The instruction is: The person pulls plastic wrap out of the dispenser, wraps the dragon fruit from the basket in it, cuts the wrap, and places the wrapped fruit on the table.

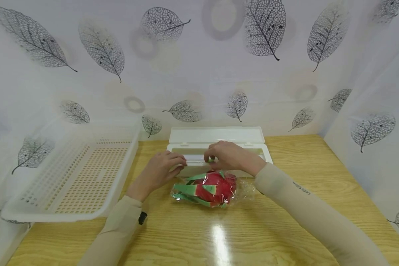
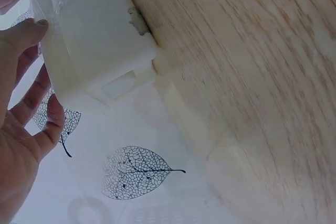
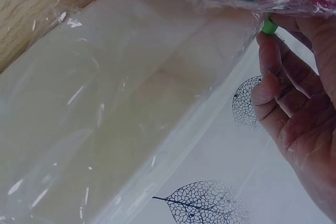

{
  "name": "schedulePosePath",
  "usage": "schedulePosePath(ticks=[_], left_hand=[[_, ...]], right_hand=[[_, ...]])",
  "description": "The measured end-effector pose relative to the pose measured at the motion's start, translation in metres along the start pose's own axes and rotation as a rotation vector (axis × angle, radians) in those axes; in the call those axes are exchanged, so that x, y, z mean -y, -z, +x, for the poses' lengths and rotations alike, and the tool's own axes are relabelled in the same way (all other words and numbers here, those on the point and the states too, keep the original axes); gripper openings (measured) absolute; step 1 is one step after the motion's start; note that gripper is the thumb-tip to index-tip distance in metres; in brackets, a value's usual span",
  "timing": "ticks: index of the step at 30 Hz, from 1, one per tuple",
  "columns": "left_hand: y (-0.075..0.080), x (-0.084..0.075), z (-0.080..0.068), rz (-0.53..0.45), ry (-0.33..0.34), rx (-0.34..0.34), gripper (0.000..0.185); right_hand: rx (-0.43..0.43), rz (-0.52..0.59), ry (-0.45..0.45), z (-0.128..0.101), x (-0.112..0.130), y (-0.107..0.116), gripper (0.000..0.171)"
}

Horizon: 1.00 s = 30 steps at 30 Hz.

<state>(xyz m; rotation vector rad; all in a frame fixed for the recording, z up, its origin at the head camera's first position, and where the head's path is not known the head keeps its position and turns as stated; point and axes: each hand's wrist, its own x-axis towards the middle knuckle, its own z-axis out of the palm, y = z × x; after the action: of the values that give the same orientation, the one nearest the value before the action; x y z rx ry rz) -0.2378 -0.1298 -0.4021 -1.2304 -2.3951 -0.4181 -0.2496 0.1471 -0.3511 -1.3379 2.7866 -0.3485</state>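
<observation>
My left hand (image 1: 159,171) rests at the left end of the cling-film dispenser (image 1: 219,151), fingers loosely curled, the thumb tip on a sheet of film at the box edge; from the left wrist view the fingers look relaxed rather than clamped. My right hand (image 1: 227,156) lies over the dispenser's front edge, fingers curled; I cannot tell for sure what they pinch, though in the right wrist view the fingertips (image 3: 270,51) sit against the cling film (image 3: 121,119) beside a small green slider piece (image 3: 269,26).

The dragon fruit (image 1: 209,188) lies on the bench (image 1: 286,221) just in front of the dispenser, between my forearms. Skin is magenta-red with green pointed scales, oval body. It is wrapped in clear film, which is glossy, wrinkled and bunched loosely at its right side.

Dispenser: white plastic, long rectangular box, hinged lid standing open at the back. Film stretched from it is thin, transparent, with fine creases.

Bench: light wood grain, varnished, with a bright reflection. A white perforated plastic basket (image 1: 73,177) stands at left, tilted against the leaf-print backdrop (image 1: 199,66).
</observation>
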Motion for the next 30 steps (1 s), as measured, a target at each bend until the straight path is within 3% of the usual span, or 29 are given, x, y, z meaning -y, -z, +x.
schedulePosePath(ticks=[10,30], left_hand=[[-0.002,-0.007,-0.002,0.101,-0.025,-0.050,0.016],[-0.002,-0.011,-0.003,0.136,0.005,-0.056,0.013]], right_hand=[[-0.023,0.010,0.005,-0.002,0.000,-0.002,0.010],[-0.037,0.009,0.005,-0.005,-0.003,-0.002,0.012]])
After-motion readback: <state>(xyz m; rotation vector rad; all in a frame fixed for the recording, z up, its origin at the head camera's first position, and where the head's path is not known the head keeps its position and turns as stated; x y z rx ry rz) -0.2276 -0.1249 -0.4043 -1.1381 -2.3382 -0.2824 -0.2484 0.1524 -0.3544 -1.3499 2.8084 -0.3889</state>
